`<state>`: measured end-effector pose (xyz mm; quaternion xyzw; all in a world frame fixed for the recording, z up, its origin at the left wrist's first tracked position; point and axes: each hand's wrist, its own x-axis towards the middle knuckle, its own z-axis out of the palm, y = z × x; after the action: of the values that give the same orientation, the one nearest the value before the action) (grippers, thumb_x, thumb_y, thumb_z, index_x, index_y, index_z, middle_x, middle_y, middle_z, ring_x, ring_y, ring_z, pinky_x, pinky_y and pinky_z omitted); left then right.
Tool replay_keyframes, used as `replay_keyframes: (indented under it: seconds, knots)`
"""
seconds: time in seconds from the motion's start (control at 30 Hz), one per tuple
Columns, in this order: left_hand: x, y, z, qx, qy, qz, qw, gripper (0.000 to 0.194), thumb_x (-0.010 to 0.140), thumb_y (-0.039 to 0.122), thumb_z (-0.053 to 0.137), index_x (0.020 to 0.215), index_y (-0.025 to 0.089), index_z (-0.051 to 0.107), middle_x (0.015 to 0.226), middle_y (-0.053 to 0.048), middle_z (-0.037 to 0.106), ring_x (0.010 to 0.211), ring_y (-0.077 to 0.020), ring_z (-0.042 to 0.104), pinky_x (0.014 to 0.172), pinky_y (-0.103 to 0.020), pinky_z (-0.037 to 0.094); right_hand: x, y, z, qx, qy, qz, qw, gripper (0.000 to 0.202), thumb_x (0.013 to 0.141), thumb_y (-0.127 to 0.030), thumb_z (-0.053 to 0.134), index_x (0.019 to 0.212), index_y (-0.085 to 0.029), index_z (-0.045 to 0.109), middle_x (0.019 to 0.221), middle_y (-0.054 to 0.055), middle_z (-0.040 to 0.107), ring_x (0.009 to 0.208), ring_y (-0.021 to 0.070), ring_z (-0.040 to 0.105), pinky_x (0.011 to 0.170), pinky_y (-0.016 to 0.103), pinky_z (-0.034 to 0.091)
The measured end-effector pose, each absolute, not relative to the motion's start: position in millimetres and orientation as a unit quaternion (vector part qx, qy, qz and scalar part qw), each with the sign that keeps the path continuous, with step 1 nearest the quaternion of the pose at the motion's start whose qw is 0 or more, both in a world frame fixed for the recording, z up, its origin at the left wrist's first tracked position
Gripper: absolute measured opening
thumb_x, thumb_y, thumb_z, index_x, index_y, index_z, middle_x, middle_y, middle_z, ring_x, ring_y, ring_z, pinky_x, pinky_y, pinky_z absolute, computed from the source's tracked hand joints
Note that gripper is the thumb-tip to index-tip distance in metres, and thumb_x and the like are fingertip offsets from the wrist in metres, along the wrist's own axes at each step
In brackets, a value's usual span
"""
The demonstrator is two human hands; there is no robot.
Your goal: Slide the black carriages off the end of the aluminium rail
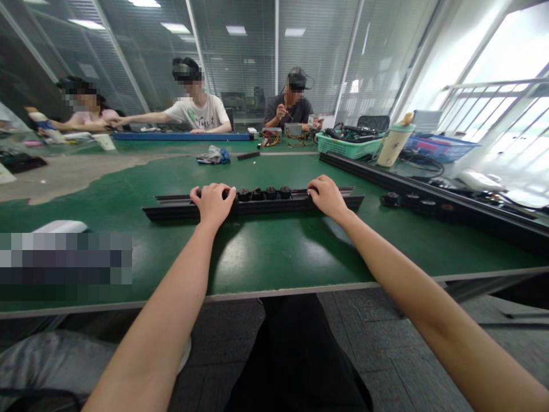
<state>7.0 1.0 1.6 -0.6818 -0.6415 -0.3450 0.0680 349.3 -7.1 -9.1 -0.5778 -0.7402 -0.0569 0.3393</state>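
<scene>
A long black channel-shaped rail (261, 208) lies crosswise on the green table in front of me. Several short round black parts (271, 193) stand in a row inside its channel. My left hand (213, 201) is closed over the rail left of that row, with a dark round part partly showing between thumb and fingers. Farther right, my right hand (328, 195) has its bent fingers closed at the rail's upper edge. Something dark shows under those fingers, but most of it is hidden.
Right of me runs a longer black rail (429, 191), with loose round black parts (412, 200) beside it. A green basket (349, 146) of cables and a tumbler (395, 143) stand behind. A crumpled cloth (213, 155) lies farther back. Several people sit across the table; a blue bar (182, 137) lies there.
</scene>
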Motion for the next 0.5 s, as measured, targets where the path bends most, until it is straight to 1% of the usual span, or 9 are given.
replay_keyframes:
  seconds: [0.23, 0.5]
  knots:
    - [6.8, 1.5, 1.0, -0.683, -0.639, -0.347, 0.071, 0.031, 0.103, 0.045, 0.050, 0.094, 0.027, 0.074, 0.118, -0.010, 0.078, 0.122, -0.0341, 0.062, 0.123, -0.059, 0.023, 349.1, -9.4, -8.3, -0.585, -0.735, -0.062, 0.336, 0.025, 0.096, -0.016, 0.053, 0.099, -0.020, 0.078, 0.112, 0.016, 0.068, 0.113, 0.0326, 0.062, 0.098, 0.048, 0.054]
    - [7.5, 1.3, 1.0, -0.682, -0.641, -0.344, 0.071, 0.032, 0.103, 0.046, 0.049, 0.096, 0.028, 0.074, 0.118, -0.010, 0.078, 0.122, -0.0341, 0.061, 0.123, -0.060, 0.024, 350.0, -12.3, -6.3, -0.598, -0.726, -0.067, 0.332, 0.022, 0.096, -0.015, 0.055, 0.095, -0.022, 0.076, 0.111, 0.015, 0.068, 0.111, 0.0317, 0.061, 0.094, 0.045, 0.055]
